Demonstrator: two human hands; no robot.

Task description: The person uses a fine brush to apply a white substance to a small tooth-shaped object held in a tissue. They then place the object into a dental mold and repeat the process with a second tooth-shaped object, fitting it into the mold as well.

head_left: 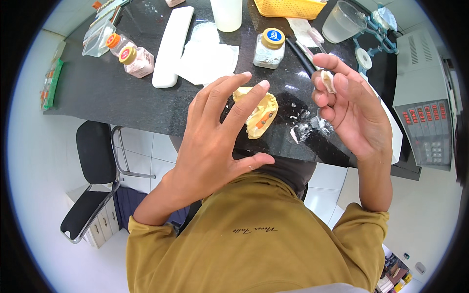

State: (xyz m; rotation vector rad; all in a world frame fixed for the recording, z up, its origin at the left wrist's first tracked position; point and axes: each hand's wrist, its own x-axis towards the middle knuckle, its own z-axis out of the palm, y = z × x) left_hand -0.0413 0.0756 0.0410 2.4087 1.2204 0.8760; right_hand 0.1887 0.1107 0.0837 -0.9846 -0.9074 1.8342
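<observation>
My left hand [210, 129] is spread open above the near edge of the dark worktop, its fingers apart and holding nothing. Partly hidden behind those fingers lies a yellow plaster dental cast [270, 105] with an orange patch on its side. On the right, my right hand [359, 110] is raised with a small cream-white, tooth-like piece [328, 83] pinched between thumb and fingers. Below and left of that hand, white crumbs and smears [301, 132] mark the black surface. Whether the left fingertips touch the cast cannot be told.
Jars with gold lids [269, 48] [136, 62], a long white case [173, 46], white tissue [207, 61], a clear cup [344, 22] and a yellow basket [289, 7] stand around the worktop [117, 95]. A grey machine with red digits [424, 117] is at right, a black chair [94, 151] at left.
</observation>
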